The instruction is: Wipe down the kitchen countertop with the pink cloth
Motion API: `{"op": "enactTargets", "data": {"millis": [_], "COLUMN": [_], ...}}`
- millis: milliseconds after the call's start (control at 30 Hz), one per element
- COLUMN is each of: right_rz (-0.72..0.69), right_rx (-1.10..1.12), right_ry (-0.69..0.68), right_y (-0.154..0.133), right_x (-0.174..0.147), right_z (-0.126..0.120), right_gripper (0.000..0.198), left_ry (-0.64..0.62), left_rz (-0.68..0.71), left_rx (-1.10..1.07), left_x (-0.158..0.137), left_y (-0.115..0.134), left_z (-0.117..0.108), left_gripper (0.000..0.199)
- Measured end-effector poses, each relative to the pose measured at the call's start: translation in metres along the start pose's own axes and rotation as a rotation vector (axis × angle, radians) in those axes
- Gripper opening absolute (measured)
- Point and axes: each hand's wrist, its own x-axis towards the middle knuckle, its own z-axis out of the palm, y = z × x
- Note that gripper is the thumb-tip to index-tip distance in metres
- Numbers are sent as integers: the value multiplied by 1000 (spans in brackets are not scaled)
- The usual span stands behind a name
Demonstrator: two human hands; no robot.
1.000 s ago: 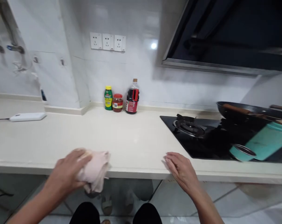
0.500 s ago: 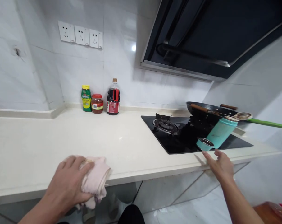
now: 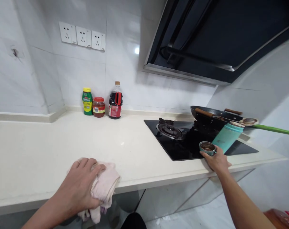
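Left of the hob (image 3: 165,144), the left hand (image 3: 79,186) grips a cloth (image 3: 107,182) at the counter's (image 3: 51,146) edge. The right hand (image 3: 218,160) clasps a cup (image 3: 207,148) at the hob's front, a flask (image 3: 227,138) just beyond. A wok (image 3: 217,114) sits at the hob's rear.

The cloth (image 3: 106,183) reads pale pink to me; the cup (image 3: 207,151) and flask (image 3: 227,138) are both teal, the stove (image 3: 180,152) black, the desk (image 3: 87,143) cream. I make out a green bottle (image 3: 87,103) capped in yellow and a red-lidded jar (image 3: 99,108).
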Motion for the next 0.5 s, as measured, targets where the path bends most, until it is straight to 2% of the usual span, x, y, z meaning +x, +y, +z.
{"op": "enactTargets", "data": {"millis": [133, 233, 500], "right_rz": [-44, -24, 44], "right_rx": [9, 21, 14], "right_ry": [2, -14, -49], "right_y": [-2, -2, 3], "right_x": [-5, -2, 18], "right_z": [-2, -3, 7], "right_gripper": [87, 89, 91], "left_ry": [1, -2, 0], "left_rz": [10, 14, 54], "left_rx": [-11, -38, -125], "left_x": [3, 7, 25], "left_y": [0, 3, 35], "left_z": [2, 4, 12], "left_gripper": [67, 68, 65]}}
